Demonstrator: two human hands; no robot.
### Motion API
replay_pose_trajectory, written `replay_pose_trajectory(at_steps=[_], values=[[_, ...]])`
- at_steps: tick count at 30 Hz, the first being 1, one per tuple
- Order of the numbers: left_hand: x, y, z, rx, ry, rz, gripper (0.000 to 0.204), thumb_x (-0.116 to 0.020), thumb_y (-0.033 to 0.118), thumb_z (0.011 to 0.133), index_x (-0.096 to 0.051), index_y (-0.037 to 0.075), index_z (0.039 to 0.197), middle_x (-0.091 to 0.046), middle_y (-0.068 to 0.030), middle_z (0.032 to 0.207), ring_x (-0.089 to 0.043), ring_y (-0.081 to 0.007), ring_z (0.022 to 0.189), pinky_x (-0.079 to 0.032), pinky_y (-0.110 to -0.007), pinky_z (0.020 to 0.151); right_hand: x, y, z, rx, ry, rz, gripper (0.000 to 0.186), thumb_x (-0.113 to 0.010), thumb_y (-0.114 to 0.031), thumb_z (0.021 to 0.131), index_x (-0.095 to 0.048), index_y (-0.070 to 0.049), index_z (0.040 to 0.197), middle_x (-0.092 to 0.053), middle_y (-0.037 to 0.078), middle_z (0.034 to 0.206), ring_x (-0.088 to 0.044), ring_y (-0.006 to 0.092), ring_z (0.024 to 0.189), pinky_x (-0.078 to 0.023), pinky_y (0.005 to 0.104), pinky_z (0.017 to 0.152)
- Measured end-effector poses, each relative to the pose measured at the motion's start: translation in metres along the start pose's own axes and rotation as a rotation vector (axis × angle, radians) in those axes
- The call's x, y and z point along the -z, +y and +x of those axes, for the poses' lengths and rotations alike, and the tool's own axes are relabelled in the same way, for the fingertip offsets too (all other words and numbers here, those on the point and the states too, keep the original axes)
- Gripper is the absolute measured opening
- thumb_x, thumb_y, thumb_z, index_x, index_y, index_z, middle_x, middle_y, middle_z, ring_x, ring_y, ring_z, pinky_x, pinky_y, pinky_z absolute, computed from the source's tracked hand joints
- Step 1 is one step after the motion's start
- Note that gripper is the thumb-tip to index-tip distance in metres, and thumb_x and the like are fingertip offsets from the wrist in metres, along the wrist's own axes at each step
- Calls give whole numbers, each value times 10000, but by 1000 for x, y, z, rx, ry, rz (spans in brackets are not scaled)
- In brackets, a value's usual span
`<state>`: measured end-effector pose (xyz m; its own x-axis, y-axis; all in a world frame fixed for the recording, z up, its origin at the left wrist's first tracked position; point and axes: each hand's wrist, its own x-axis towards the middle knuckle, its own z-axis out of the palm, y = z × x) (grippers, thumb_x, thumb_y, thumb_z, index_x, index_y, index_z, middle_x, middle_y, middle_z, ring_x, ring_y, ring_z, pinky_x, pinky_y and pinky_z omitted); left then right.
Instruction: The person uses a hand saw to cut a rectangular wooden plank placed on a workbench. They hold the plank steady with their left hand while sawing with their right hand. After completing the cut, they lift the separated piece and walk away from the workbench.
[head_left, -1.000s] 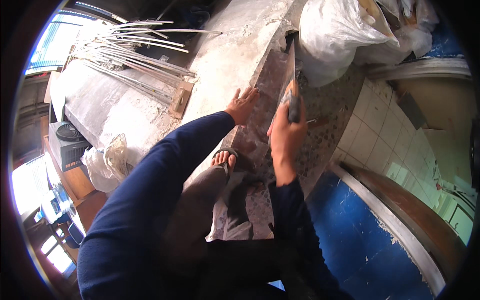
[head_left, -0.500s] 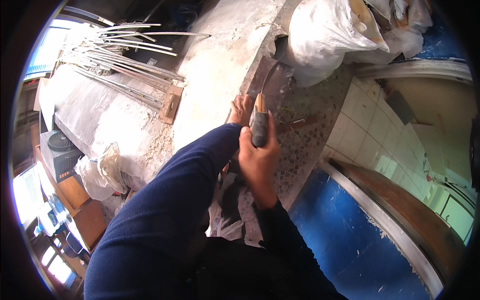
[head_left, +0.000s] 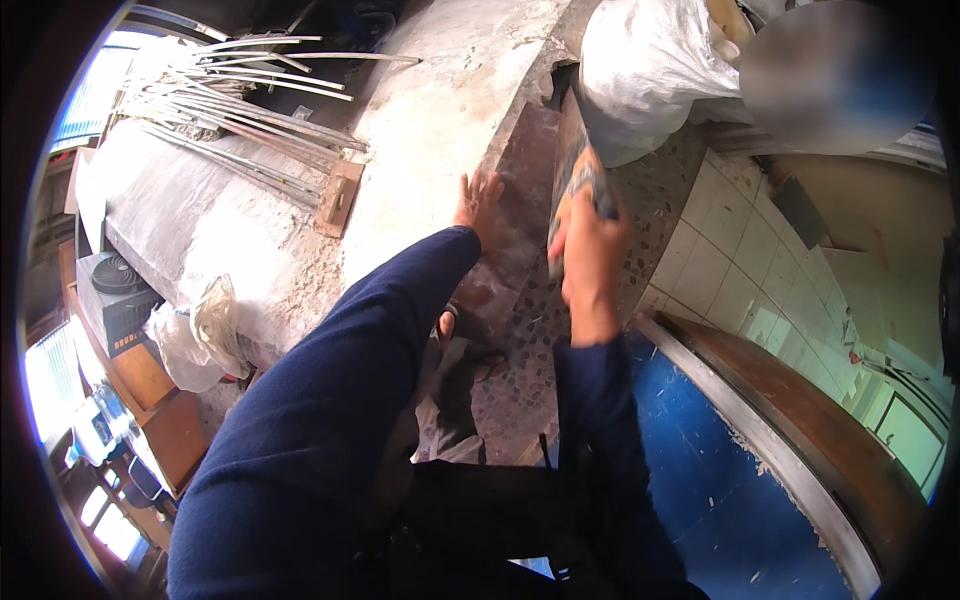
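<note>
Basically, long metal-bladed handsaw with orange-and-dark handle (head_left: 571, 140) at right edge of flat brown board (head_left: 526, 160); right hand (head_left: 592, 235) wrapped round handle, left hand (head_left: 480, 203) spread wide at board's left edge. Saw likely light, blade springy: grip handle only. Board seems stiff.

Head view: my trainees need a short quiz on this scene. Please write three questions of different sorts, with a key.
1. Multiple choice: which hand holds the bladed tool?
A) left
B) right
C) both

2. True or false: in the picture, the white sack lies to the right of the pale rods.

3. Short answer: is the left hand open or clenched into a fist?

Key:
1. B, the right hand
2. True
3. Open
</note>
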<state>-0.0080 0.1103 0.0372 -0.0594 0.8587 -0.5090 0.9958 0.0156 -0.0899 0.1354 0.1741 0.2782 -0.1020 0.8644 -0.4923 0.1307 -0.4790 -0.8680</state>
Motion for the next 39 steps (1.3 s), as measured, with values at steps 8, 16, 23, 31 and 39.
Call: replay_pose_trajectory(at_steps=[8, 16, 23, 31, 39], values=[[25, -11, -17, -91, -140, -151, 1559, -1033, 355, 465, -82, 21, 1655, 31, -190, 1738, -108, -461, 1581, -414, -654, 1131, -7, 6, -32, 9, 137, -125, 467, -577, -130, 979, -548, 4, 1426, -661, 101, 754, -569, 134, 457, -445, 297, 429], [-57, -19, 4, 86, 255, 28, 1477, -1002, 310, 554, -63, -11, 1648, 28, -251, 1723, -102, -534, 1556, -506, -510, 1095, -18, 29, -48, 98, 60, -130, 465, -599, -99, 957, -561, 26, 1403, -707, 195, 1030, -693, 230, 661, -550, 350, 583], [32, 9, 0, -93, -156, -8, 1439, -989, 293, 577, -76, -77, 1625, 57, -323, 1696, -81, -565, 1544, -494, -448, 1119, -15, 23, 33, 87, 49, -219, 397, -590, -100, 946, -580, 72, 1303, -698, 264, 1122, -715, 346, 940, -546, 421, 822], [-10, 20, 24, -19, -119, 89, 1063, -520, 687, 934, -56, 75, 1669, 45, -88, 1757, -76, -470, 1581, -633, -612, 713, 18, 22, -86, -39, 107, -97, 522, -581, -34, 974, -485, 51, 1480, -660, 260, 1314, -700, 317, 1142, -548, 398, 973], [12, 33, 16, 29, -189, -52, 1026, -511, 649, 949, -71, 63, 1666, 66, -114, 1751, -13, -514, 1568, -604, -650, 799, -4, 75, -73, 459, 232, -322, 521, -607, -83, 966, -517, 27, 1467, -691, 240, 1181, -620, 165, 739, -509, 302, 643]])
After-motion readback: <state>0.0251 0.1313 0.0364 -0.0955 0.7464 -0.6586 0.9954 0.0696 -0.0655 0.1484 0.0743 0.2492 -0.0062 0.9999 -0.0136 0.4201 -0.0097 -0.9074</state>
